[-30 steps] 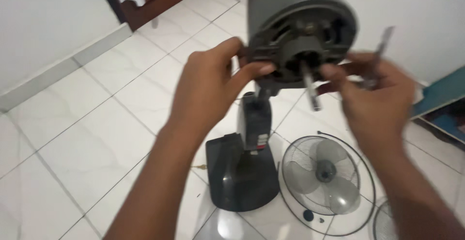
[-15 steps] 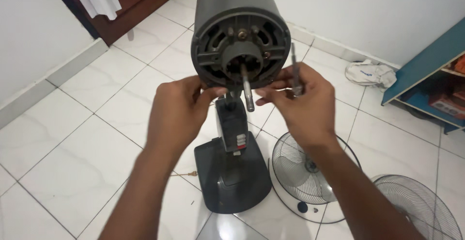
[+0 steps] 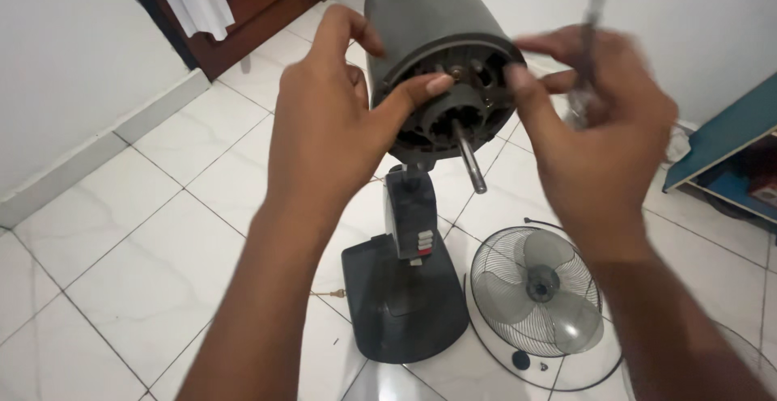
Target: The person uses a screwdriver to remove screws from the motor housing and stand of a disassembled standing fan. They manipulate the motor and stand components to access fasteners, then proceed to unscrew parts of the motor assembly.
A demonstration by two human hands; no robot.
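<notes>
Two hands up at the fan motor now, one either side of its open face. Your left hand is spread wide, thumb pressed onto the front rim, fingers reaching round the dark housing. Your right hand sits just right of the motor, curled round a thin screwdriver that stands upright and blurred, forefinger touching the rim. The bare shaft pokes out between your hands. Down on the tiles: the black base and, beside it, the grille with blades.
</notes>
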